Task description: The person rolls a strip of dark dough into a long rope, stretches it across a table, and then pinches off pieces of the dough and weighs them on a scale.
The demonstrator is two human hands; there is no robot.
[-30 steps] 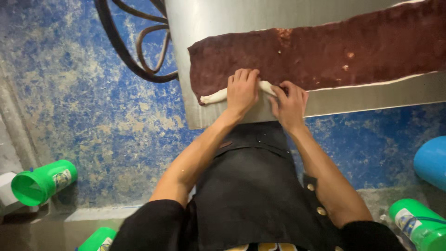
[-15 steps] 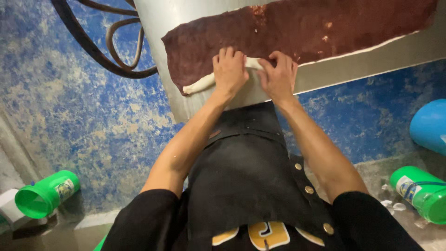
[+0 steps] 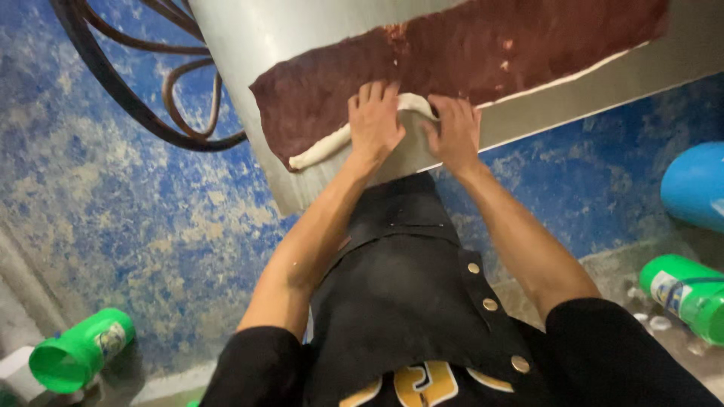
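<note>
The rolled edge could tear or come up uneven if the left hand and right hand, both flat with fingers spread on the pale dough roll, press unequally; the long dough sheet, covered in dark brown filling, lies along the steel desk

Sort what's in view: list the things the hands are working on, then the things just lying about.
In hand: left hand and right hand pressing the rolled pale dough edge of the long brown-coated dough sheet on the steel table.

Lying about: green plastic containers, blue round object, dark coiled hose.
</note>
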